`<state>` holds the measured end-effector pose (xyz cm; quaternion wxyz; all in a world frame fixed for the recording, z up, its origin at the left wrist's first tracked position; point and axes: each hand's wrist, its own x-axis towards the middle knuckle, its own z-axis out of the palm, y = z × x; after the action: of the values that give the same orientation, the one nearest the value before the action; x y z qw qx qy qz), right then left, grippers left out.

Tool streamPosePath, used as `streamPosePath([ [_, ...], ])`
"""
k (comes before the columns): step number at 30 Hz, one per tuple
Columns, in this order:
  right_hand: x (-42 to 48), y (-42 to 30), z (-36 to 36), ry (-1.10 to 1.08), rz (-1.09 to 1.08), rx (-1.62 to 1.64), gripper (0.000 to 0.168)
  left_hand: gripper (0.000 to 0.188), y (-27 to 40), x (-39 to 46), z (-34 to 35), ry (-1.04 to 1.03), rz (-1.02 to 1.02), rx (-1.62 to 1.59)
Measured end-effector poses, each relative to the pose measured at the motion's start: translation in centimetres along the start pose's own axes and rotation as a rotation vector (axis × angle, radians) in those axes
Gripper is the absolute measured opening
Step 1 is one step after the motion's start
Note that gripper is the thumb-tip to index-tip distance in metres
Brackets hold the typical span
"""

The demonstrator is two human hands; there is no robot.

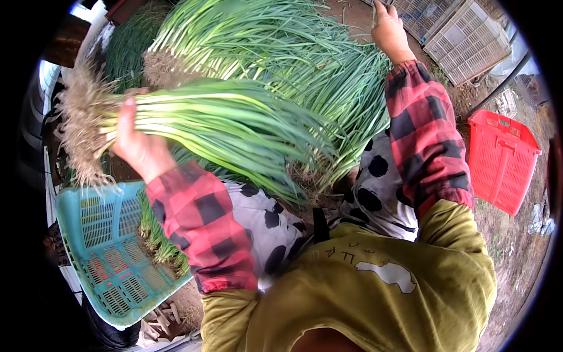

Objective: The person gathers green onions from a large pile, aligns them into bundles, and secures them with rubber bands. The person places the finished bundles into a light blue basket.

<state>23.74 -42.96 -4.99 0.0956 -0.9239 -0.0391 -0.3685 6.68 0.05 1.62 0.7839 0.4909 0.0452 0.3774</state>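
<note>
My left hand (143, 147) is closed around the pale stems of a thick bunch of green onions (211, 119), near its root end. The bunch lies roughly level, with dry, tangled roots (81, 123) to the left and long leaves spreading right. Behind and below it is a large heap of green onions (272, 39), roots mostly to the left. My right hand (390, 33) is raised at the top edge of the view, just beyond the heap's leaf tips. Its fingertips are partly cut off, so whether they hold anything is unclear.
A turquoise plastic crate (127, 240) at lower left holds small bunches of green onions (165, 244) along one side. To the right a red plastic crate (501, 160) stands on bare soil. Pale slatted crates (466, 42) sit at upper right. More green onions (129, 48) lie at upper left.
</note>
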Motion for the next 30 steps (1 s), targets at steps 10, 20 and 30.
streamPosePath([
  [10,-28.7,-2.9,7.3,-1.376,-0.680,0.262,0.020,0.029,1.9,1.4,-3.7,0.323,0.189,0.101],
  [20,-38.9,-3.5,9.4,-1.227,-0.944,0.071,0.015,0.028,1.4,0.7,-1.3,0.314,0.191,0.185],
  [30,-13.5,-3.4,2.9,-0.764,-0.596,0.073,0.025,0.038,1.2,-0.3,-1.6,0.209,0.066,0.145],
])
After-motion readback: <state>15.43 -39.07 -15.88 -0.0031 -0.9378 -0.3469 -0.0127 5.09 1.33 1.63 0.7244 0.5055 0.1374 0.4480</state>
